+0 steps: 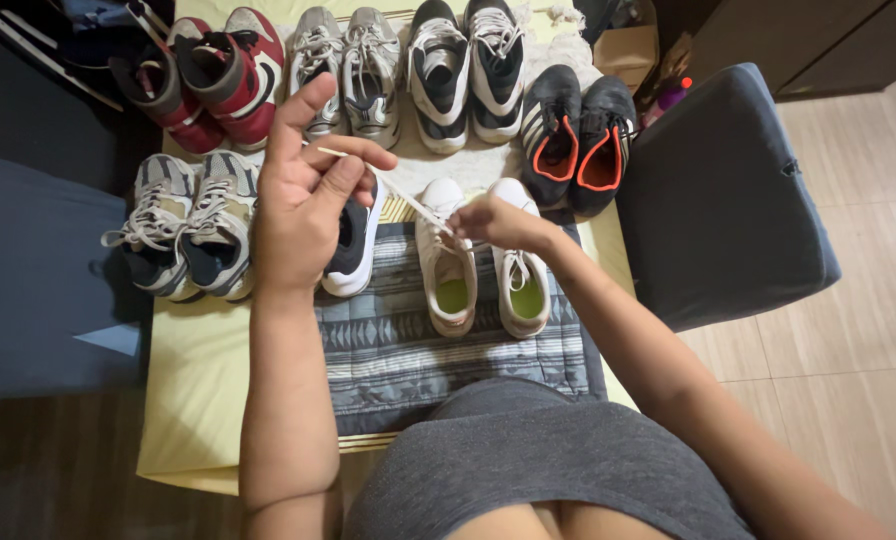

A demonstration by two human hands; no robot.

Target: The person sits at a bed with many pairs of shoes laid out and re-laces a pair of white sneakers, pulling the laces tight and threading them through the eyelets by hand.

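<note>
My left hand point(303, 195) is raised and pinches the end of a white shoelace point(400, 196) between thumb and forefinger. The lace runs taut down and to the right to a pair of white sneakers point(448, 265) with green insoles, which stand on a grey patterned mat point(388, 350). My right hand point(493, 222) rests on the toe end of these sneakers and grips the lace there. A white and black shoe point(353, 250) lies partly hidden behind my left hand.
Several pairs of shoes lie around: grey sneakers point(183, 225) at left, red and black high-tops point(213, 75), grey pair point(348, 65), black and white pair point(463, 60), black shoes with orange lining point(573, 135). A dark blue cushion point(728, 200) sits at right, on a wooden floor.
</note>
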